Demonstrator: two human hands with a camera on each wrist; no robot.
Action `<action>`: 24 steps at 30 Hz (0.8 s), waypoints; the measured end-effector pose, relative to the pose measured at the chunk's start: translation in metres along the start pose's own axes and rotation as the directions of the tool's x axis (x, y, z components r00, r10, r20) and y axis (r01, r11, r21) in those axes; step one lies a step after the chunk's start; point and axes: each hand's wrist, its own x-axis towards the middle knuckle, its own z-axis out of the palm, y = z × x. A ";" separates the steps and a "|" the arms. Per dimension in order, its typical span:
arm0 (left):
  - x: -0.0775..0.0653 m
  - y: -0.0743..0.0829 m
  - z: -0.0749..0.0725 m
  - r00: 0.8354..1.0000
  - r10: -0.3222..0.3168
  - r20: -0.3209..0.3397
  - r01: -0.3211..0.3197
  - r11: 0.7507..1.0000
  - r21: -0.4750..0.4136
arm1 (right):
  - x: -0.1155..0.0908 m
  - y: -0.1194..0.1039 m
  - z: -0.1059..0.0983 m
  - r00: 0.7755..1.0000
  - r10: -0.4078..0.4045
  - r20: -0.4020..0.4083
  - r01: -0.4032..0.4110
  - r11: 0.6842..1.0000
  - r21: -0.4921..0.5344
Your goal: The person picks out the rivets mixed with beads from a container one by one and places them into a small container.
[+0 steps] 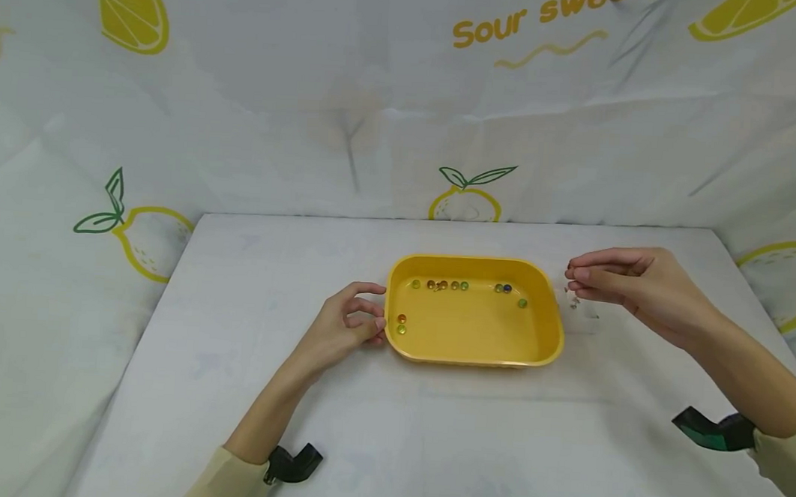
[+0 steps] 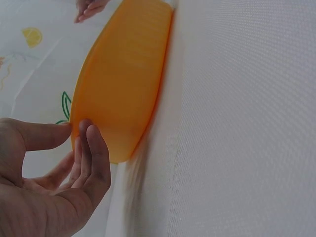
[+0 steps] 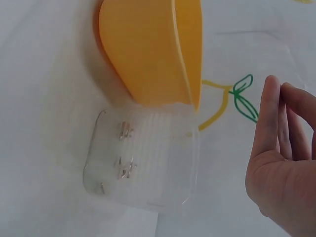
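A yellow tray point(image 1: 468, 331) on the table holds several small glass marbles point(image 1: 454, 285), mostly along its far side. Among them lies a tiny glinting piece too small to identify. My left hand point(image 1: 347, 321) rests its loosely bent fingers and thumb against the tray's left end and rim. To the right of the tray, my right hand point(image 1: 633, 279) is raised with thumb and fingertips together, pinching a tiny reddish-brown piece, barely visible. Below it stands a clear plastic box point(image 3: 158, 192) with several small copper-coloured metal pieces point(image 3: 126, 168) inside; their kind is unclear.
The table point(image 1: 248, 271) is covered in white, with a white lemon-printed cloth point(image 1: 274, 159) hanging behind and at the sides. The clear box stands close against the tray's right end. Black straps point(image 1: 292, 464) sit at both wrists.
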 end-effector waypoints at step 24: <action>0.000 0.000 0.000 1.000 -0.004 -0.005 0.004 1.000 0.002 | -0.004 0.030 -0.042 0.998 0.061 -0.017 -0.060 0.997 0.040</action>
